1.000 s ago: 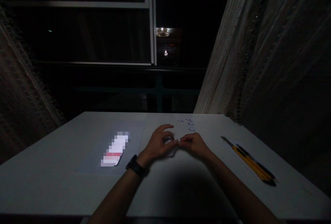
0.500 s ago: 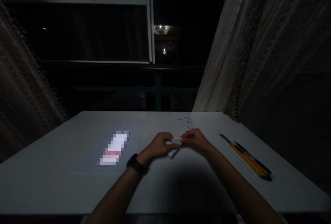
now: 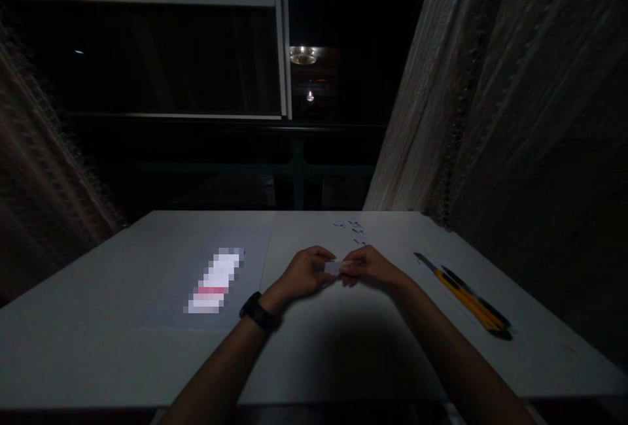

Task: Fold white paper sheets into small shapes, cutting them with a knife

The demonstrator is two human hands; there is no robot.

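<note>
A small folded piece of white paper (image 3: 332, 268) is held between my two hands above the middle of the table. My left hand (image 3: 307, 272), with a dark watch (image 3: 257, 311) on the wrist, pinches the paper's left side between thumb and fingers. On the right side, my right hand (image 3: 366, 264) grips it, its fingers covering part of the paper. Just beyond my right hand lie several small paper pieces with dark marks (image 3: 357, 231).
On the left, a glowing phone-like screen, blurred out (image 3: 213, 281), lies on a white sheet (image 3: 161, 307). A yellow utility knife (image 3: 464, 294) and a dark pen (image 3: 483, 301) lie on the right over paper. Curtains (image 3: 402, 118) and a dark window stand behind the white table (image 3: 304, 373).
The paper's lower corner, which pointed down toward me, no longer shows, and less of the paper is visible. My right fingers have curled further over it.
</note>
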